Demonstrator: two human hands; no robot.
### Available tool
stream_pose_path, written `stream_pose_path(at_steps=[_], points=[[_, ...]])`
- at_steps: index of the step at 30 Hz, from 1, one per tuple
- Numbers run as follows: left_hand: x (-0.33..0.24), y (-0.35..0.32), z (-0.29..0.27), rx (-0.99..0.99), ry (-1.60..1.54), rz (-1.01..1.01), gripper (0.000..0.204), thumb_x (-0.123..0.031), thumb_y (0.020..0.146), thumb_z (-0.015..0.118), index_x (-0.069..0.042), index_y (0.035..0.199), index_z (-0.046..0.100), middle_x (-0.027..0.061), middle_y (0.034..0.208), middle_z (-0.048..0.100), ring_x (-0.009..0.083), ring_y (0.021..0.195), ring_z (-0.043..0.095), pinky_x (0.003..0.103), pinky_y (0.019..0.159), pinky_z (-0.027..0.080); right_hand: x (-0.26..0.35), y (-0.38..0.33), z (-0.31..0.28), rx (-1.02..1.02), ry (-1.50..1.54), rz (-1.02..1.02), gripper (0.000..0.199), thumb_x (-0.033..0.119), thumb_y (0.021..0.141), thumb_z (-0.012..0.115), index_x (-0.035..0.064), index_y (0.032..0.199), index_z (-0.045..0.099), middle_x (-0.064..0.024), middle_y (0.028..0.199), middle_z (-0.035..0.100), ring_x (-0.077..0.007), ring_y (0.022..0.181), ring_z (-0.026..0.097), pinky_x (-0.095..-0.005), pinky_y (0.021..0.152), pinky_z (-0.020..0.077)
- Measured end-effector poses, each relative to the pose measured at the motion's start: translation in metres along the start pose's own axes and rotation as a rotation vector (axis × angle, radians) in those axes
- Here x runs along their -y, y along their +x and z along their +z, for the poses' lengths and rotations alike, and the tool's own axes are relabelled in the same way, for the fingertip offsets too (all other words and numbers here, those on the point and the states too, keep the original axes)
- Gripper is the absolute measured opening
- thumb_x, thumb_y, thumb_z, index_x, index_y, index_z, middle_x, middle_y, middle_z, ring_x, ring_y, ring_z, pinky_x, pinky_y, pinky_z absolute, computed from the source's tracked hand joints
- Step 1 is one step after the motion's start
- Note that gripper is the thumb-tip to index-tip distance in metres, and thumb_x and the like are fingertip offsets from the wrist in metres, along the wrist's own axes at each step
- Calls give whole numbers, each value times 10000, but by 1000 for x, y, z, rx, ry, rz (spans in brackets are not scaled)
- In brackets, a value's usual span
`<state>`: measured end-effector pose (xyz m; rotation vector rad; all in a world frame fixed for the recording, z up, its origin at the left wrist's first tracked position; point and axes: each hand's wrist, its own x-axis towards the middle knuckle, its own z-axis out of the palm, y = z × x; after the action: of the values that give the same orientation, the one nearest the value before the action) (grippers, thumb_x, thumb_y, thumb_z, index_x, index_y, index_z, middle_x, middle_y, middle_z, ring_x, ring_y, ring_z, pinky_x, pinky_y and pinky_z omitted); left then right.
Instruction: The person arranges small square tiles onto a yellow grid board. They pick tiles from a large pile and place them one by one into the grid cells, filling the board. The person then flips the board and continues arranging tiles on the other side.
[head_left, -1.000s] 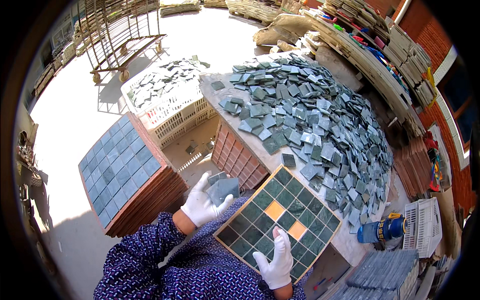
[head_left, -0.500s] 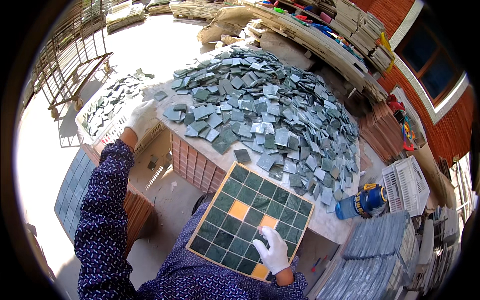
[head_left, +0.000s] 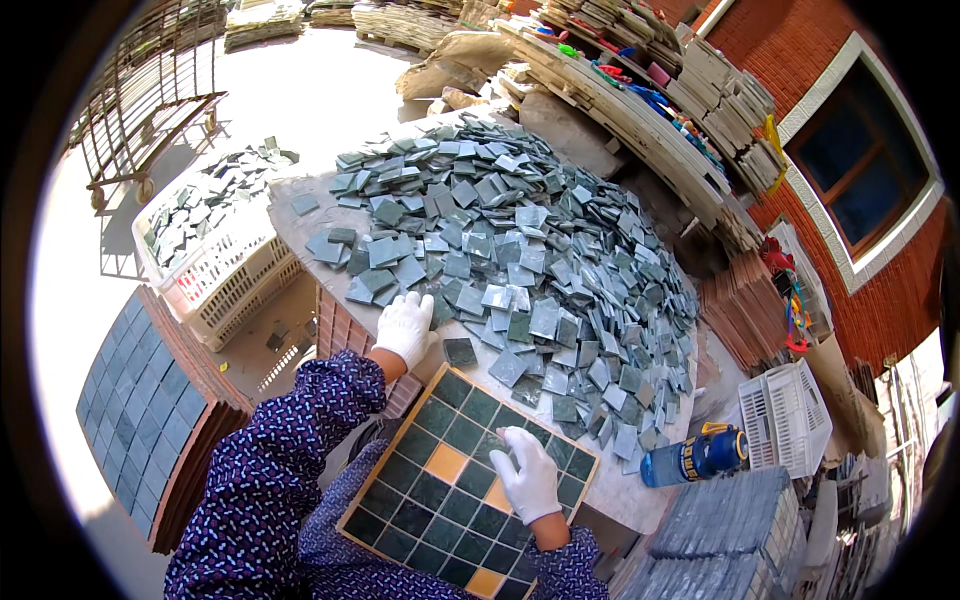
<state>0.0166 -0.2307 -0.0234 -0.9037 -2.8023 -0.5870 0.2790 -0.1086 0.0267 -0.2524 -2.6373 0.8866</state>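
Note:
My left hand (head_left: 405,325), in a white glove, lies on the near edge of a big heap of loose grey-green square tiles (head_left: 520,240) on a stone table (head_left: 620,495). Its fingers curl down over the tiles, and whether they grip one is hidden. One dark tile (head_left: 460,352) lies alone just right of it. My right hand (head_left: 525,472), also gloved, rests flat with its fingers on a tile in a square grid tray (head_left: 400,500). The tray holds dark green tiles, with a few orange cells showing.
A white plastic crate (head_left: 215,270) with loose tiles stands left of the table. A finished tile sheet lies on a stack of boards (head_left: 140,400) at lower left. A blue and yellow bottle (head_left: 695,455) and a white basket (head_left: 790,415) sit at right, with stacked tile sheets (head_left: 730,530) below them.
My left hand has come back from the white crate at far left to the near edge of the tile heap. My right hand stays on the grid tray.

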Motion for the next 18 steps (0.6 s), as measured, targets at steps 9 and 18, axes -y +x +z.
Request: stream_pose_path(at_steps=[9, 18], points=[[-10, 29, 10, 24, 18, 13, 654, -349, 679, 772, -33, 1197, 526, 102, 1076, 580, 293, 1043, 522, 389, 883, 436, -83, 180, 19, 205, -908, 20, 617, 314, 809, 690, 112, 1351, 475, -69, 1370, 482, -340, 1368, 315, -503, 1080, 252], [-9, 32, 8, -119, -1, 35, 444, -272, 662, 742, -49, 1010, 582, 122, 1035, 578, 305, 1033, 526, 406, 883, 437, -80, 155, -12, -155, -273, -83, 593, 244, 672, 799, 45, 1169, 544, -139, 1162, 576, -321, 1135, 534, -421, 953, 432]])
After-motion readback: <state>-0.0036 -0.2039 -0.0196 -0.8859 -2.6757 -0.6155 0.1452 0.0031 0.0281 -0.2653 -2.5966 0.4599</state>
